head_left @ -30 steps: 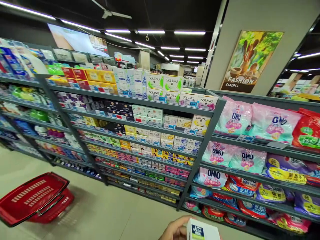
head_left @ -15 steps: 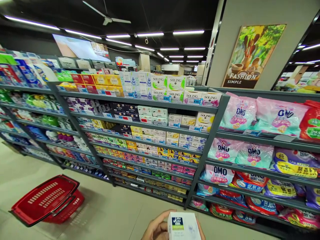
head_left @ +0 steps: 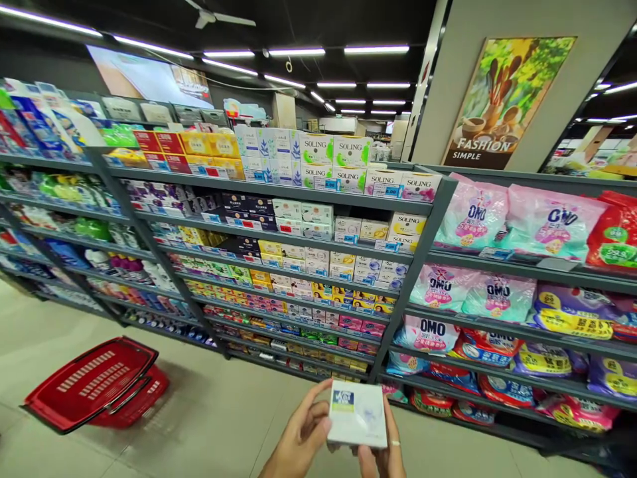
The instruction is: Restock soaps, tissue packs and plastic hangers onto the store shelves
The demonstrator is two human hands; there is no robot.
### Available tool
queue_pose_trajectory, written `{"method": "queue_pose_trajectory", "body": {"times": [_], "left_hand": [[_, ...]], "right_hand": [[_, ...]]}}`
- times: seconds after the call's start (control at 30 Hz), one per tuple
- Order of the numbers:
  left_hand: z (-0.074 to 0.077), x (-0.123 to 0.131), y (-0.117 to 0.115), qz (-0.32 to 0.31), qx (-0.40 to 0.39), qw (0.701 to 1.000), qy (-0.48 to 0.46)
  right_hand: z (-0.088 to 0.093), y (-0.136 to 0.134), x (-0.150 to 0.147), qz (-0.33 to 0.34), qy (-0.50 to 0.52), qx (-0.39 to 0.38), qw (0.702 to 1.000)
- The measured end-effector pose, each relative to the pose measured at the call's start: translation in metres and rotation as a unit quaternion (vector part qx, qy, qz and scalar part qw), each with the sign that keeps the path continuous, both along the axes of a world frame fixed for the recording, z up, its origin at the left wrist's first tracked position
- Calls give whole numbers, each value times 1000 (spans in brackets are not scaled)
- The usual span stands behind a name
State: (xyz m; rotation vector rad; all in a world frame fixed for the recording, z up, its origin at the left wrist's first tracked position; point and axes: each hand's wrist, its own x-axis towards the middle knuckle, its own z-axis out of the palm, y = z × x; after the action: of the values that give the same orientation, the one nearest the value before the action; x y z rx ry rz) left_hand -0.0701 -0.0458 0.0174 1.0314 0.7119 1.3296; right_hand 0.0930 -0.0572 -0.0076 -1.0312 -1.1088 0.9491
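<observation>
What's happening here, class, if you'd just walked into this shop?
A person holds a small white box up in front of a shelf unit. The left hand grips one side, and the right hand, with a ring on one finger, holds the other. Small boxes line the shelves ahead, with OMO bags to the right. A red basket is on the floor to the left.

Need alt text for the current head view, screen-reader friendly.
A left hand and right hand hold a white box over a tiled floor. Beyond are shelves of boxed goods and OMO bags; a red basket stands at the picture's left.
</observation>
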Motion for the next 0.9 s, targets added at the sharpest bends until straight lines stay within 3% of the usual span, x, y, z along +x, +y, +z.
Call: {"method": "queue_pose_trajectory", "body": {"times": [0.2,0.33,0.6,0.9], "left_hand": [[62,-9,18,73,48,995,40],[92,-14,20,100,83,990,50],[101,-22,21,123,96,986,54],[105,-32,21,110,98,987,59]], "right_hand": [[65,24,7,80,-77,41,993],[93,33,5,101,-81,59,990],[112,36,-3,112,-96,75,986],[107,44,-14,134,-66,73,986]]}}
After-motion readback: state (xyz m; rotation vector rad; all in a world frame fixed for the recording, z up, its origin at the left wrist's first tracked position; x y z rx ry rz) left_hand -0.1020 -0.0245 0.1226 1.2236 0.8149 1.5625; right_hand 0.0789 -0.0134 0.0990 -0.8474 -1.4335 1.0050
